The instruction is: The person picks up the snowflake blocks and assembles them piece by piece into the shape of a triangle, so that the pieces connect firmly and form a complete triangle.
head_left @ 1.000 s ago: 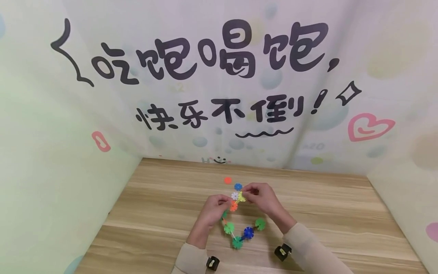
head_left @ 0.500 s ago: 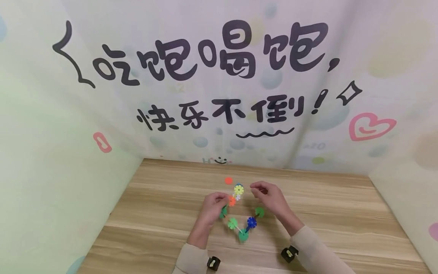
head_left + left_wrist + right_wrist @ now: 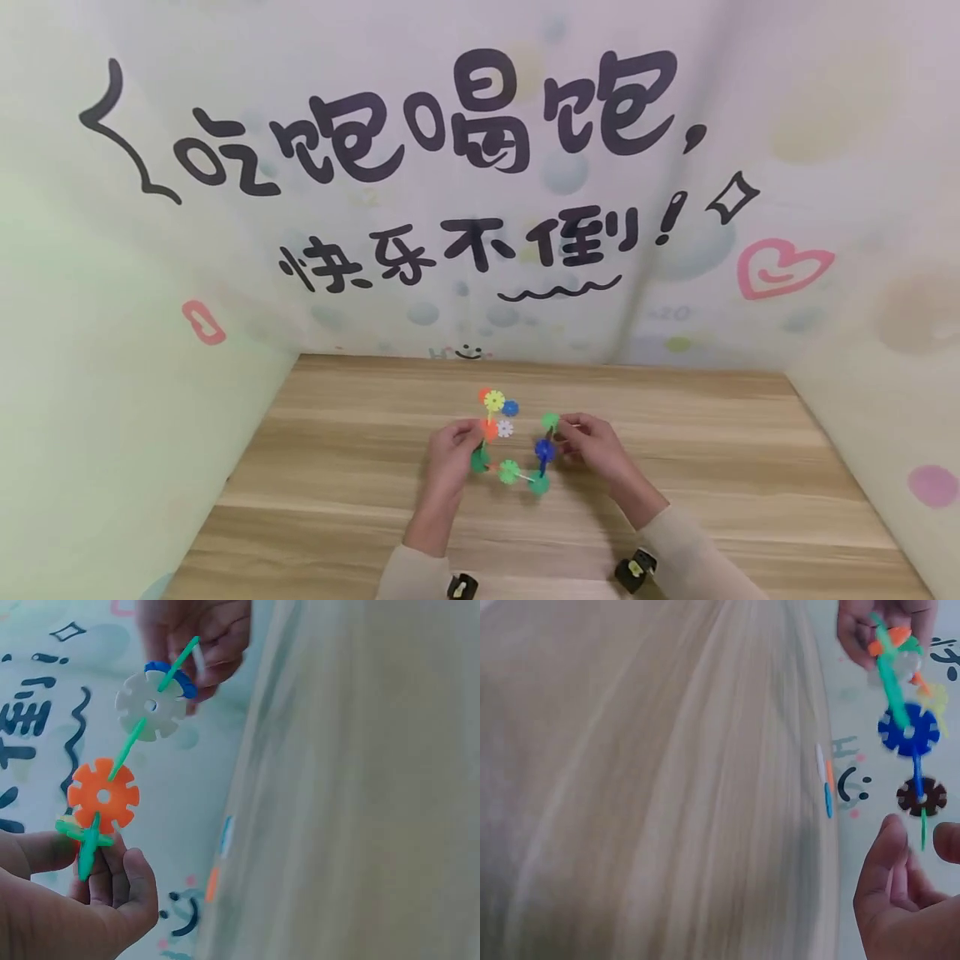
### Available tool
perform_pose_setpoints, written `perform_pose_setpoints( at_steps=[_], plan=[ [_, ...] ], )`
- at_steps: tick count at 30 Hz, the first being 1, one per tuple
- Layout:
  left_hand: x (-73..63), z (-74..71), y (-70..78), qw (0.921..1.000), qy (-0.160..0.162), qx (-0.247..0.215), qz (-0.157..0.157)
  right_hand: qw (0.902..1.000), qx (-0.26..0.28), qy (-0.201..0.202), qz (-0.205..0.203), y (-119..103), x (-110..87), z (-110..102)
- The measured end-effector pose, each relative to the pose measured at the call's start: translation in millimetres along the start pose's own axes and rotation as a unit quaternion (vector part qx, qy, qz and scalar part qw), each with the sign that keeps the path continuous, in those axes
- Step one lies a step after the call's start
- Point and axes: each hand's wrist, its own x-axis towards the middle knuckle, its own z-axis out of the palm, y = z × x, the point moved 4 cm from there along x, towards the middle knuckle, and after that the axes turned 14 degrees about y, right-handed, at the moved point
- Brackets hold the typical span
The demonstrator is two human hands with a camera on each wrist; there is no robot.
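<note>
A bent chain of slotted plastic snowflake discs is raised off the table. In the head view its left end carries a yellow disc (image 3: 494, 401) above an orange disc (image 3: 490, 430). Green discs (image 3: 509, 472) follow along the bottom, then a dark blue disc (image 3: 545, 451) leads up to a green end disc (image 3: 551, 420). My left hand (image 3: 454, 454) pinches the chain near a green disc (image 3: 88, 851), partly covered by the fingers. Beside the end disc is my right hand (image 3: 596, 450); the right wrist view shows thumb and fingers apart around that disc, a gap visible.
Loose discs lie on the wooden table (image 3: 360, 467) beyond the chain: orange (image 3: 484, 394), blue (image 3: 510, 408) and white (image 3: 505, 428). A printed cloth wall (image 3: 420, 325) rises at the table's back edge, with side walls left and right.
The right hand let go of the yellow disc and came to the chain's green end disc. The chain has swung, its right end rising away from me. The left hand kept its hold.
</note>
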Motion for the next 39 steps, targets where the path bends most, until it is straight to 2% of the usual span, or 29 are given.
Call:
perform_pose_setpoints(
  at_steps=[2,5,9,11,18,25,30,35,39],
  plan=[
    [-4.3,1.9,-3.5,0.9999,-0.009,-0.004,-0.011,0.9999,0.011,-0.003,0.004,0.1,-0.7,0.6],
    [-10.7,5.1,-3.8,0.9996,-0.027,-0.005,-0.005,0.9998,0.018,0.000,-0.006,-0.6,-1.0,-0.6],
    [-16.8,1.8,-1.1,0.9997,-0.021,0.007,0.008,0.9993,0.027,-0.019,-0.015,-1.8,-3.0,0.4],
    [-19.2,-2.0,-3.1,0.9996,-0.024,0.012,0.003,0.9991,0.027,-0.028,-0.017,-2.3,-5.0,2.1],
    [-22.6,-8.1,-11.9,0.9986,-0.051,0.013,-0.008,0.9987,0.014,-0.039,-0.028,-4.2,-10.8,3.8],
    [-23.3,-12.4,-13.0,0.9971,-0.060,0.046,-0.003,0.9960,0.005,-0.072,-0.052,-3.3,-13.5,5.2],
    [-21.3,-14.2,-8.7,0.9952,-0.074,0.064,0.006,0.9933,-0.012,-0.101,-0.055,3.6,-12.1,7.8],
    [-18.8,-15.2,-10.0,0.9951,-0.073,0.066,0.007,0.9906,-0.038,-0.122,-0.049,7.7,-9.8,8.0],
    [-18.6,-16.2,-11.3,0.9952,-0.077,0.060,0.005,0.9875,-0.099,-0.099,-0.074,2.9,-1.2,7.9]
  ],
)
